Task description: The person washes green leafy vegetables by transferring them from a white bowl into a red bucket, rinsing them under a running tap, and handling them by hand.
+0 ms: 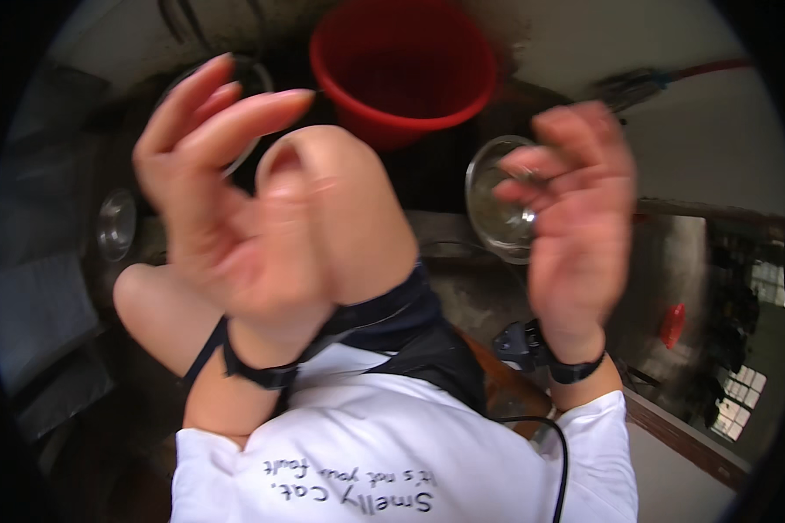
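Observation:
My left hand [235,216] is raised at the left of the view, in front of a bare knee, with its fingers apart and nothing in them. Blurred by motion, my right hand [579,209] is at the right with bent fingers. Something small and dark shows near its fingertips, but whether it is held cannot be told. Partly behind those fingers is a clear round bowl [487,196]. A red plastic tub [405,121] stands beyond the knee, between the two hands. Another round rim [265,75] is mostly hidden behind my left hand.
A small clear bowl [116,225] lies at the far left. At the upper right is a brush-like thing [628,88] with a red handle. A small red object [672,325] is farther right. A black cable [564,451] runs over the white shirt [366,444].

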Demonstrator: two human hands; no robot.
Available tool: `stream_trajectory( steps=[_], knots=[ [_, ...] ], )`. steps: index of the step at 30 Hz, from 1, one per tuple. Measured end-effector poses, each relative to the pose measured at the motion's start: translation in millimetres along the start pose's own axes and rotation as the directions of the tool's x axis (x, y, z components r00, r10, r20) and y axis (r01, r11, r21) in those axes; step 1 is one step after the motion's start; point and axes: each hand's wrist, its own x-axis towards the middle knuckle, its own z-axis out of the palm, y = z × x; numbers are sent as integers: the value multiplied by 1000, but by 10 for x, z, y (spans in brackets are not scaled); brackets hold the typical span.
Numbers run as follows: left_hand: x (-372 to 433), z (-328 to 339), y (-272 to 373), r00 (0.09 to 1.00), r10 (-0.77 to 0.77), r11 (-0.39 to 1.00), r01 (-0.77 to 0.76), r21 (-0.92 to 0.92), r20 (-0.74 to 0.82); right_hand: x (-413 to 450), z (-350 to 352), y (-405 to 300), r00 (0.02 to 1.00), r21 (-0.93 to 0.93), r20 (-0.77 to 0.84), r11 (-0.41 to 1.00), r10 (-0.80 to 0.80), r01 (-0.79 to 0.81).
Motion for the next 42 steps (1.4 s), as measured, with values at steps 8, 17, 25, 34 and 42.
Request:
stream_trajectory(
  steps=[8,17,25,34,42],
  knots=[
    [-199,-427,-349,978,-206,934,209,289,-43,247,-122,-881,792,-274,-256,828,-554,490],
    [-504,-420,42,768,-374,927,293,234,519,230,-98,-848,804,-69,-85,808,-589,585],
    [-1023,-332,356,494,-396,914,133,383,774,-146,294,260,988,-32,-75,991,-135,133],
    [-944,-384,340,364,-499,820,491,294,786,-249,567,725,939,1,-14,939,-345,345],
    [-1092,-366,224,367,-450,727,680,95,814,-59,813,860,879,-258,-38,855,-475,450]
  ],
)
